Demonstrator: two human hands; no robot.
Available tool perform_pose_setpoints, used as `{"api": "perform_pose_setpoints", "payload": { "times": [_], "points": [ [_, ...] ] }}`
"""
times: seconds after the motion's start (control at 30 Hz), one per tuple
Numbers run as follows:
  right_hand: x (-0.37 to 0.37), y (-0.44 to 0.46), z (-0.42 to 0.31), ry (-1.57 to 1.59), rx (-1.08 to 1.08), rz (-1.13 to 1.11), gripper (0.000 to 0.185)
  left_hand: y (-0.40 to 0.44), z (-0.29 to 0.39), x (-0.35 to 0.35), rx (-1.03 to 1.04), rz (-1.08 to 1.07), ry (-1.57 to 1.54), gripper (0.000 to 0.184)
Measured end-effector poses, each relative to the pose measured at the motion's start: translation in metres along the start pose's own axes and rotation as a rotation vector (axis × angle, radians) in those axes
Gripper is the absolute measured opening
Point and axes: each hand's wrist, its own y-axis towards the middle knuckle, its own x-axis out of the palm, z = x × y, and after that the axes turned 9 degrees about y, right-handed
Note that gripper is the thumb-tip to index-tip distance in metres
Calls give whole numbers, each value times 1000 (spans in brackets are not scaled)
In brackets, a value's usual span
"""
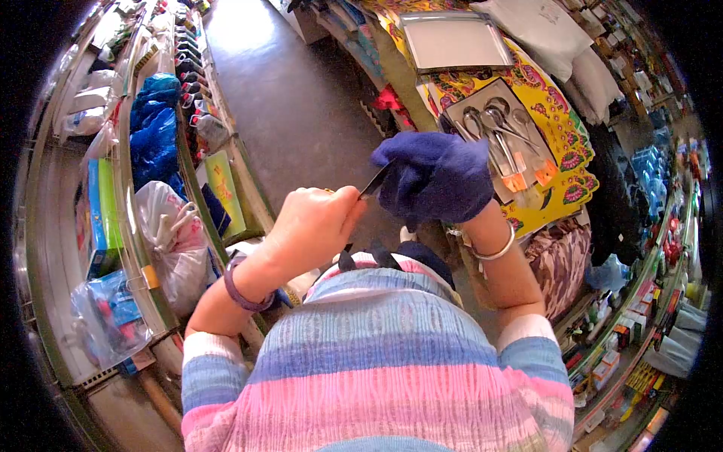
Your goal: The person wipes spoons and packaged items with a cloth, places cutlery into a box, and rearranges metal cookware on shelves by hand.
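Note:
My left hand (320, 226) is closed around a thin, dark metal utensil (374, 181); its flat part sticks out past my fingers and meets a navy blue cloth (433, 177). The exact kind of utensil does not show. The cloth is bunched over my right hand, whose fingers it hides; only the wrist (486, 230) with a silver bangle shows below it. Just beyond the cloth, on the right, an open box (471, 105) holds several shiny ladles and spoons (497, 120) with orange tags.
The box lies on a yellow patterned tablecloth (561, 184), with a white-bottomed tray (456, 45) behind it. Shelves of goods line both sides. On the left are a blue plastic bundle (154, 135) and a tied white bag (173, 233). A grey floor aisle (290, 98) runs ahead.

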Motion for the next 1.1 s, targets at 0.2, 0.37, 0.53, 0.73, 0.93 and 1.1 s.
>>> {"api": "perform_pose_setpoints", "payload": {
  "times": [0.2,0.37,0.53,0.73,0.93,1.1],
  "points": [
    [8,4,-1,-55,-117,-338,16,0,-1,-7,47,-148,212,19],
    [-5,-1,1,225,115,-128,21,-5,-2,-9,-8,-7,5,16],
    [27,-22,14,522,348,12,28,-16,-3,10,-61,116,-204,19],
    [36,-8,-6,62,-239,-98,25,-18,-4,9,-41,-59,-25,22],
    [13,-10,5,297,111,-334,29,-21,-7,1,-149,-106,-302,26],
    [32,-8,-14,-103,-140,-430,19,-23,-3,6,-51,-243,17,20]
  ]
}}
